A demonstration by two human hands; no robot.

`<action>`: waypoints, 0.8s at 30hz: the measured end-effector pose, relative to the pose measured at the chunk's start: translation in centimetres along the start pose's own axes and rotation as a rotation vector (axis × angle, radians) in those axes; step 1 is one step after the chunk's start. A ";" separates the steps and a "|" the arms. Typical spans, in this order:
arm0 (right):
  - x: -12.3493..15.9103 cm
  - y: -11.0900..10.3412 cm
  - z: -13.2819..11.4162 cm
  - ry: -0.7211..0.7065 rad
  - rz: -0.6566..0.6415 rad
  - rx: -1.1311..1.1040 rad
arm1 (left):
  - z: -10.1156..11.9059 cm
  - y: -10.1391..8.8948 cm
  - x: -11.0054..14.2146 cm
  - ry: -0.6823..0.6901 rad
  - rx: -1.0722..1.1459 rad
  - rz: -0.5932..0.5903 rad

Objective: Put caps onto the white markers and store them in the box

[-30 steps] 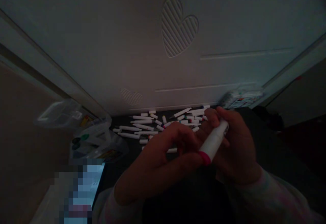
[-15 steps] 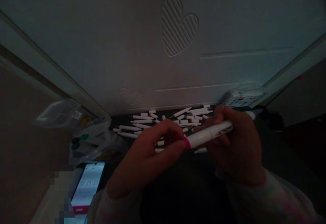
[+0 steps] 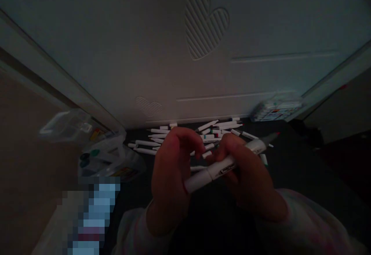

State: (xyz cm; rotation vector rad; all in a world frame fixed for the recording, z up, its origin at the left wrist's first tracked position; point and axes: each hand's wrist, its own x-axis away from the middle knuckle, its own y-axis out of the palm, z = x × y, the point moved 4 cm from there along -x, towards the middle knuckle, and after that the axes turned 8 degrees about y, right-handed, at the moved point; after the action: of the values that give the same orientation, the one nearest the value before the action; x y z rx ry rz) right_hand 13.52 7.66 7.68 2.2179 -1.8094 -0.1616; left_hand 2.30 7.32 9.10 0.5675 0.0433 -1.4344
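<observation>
A white marker [image 3: 223, 168] lies slantwise between my hands, its bare pinkish nib pointing to the upper right. My right hand [image 3: 251, 174] is closed around its middle. At the lower left, the marker's pink-banded end rests against the palm of my left hand [image 3: 172, 170]; the fingers there are curved but apart, not wrapped round it. Behind my hands, several white markers [image 3: 147, 143] and loose caps are scattered on a dark surface [image 3: 298, 158]. A cap with a teal edge [image 3: 263, 159] sits just beyond my right hand. My hands hide part of the pile.
To the left stands an open clear plastic case [image 3: 113, 156] with green and dark caps in it, its lid [image 3: 66, 125] tipped back. A pixelated bright screen [image 3: 98, 204] is below it. A packed clear case [image 3: 276, 110] stands at the right, against the white heart-patterned panel [image 3: 130, 54].
My left fingers have let go of their pinch on the marker's pink-banded end, which now meets the palm. The marker has shifted down and left, and its nib shows past my right hand.
</observation>
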 end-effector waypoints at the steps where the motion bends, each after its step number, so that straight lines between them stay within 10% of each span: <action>1: 0.0 0.0 0.1 -0.010 0.001 0.002 | -0.1 -0.1 0.0 -0.007 0.002 0.011; 16: 2.1 -1.4 -0.6 -0.327 0.285 0.499 | 0.1 1.0 0.4 -0.131 -0.074 -0.190; 24: 2.1 -1.8 0.5 -0.097 0.210 0.268 | 0.3 1.1 0.9 -0.114 -0.068 -0.229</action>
State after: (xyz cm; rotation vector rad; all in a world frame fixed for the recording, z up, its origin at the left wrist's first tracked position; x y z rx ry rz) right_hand 15.56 5.85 6.84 2.2021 -2.2176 0.0181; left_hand 3.33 6.41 9.42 0.4341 0.0680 -1.6796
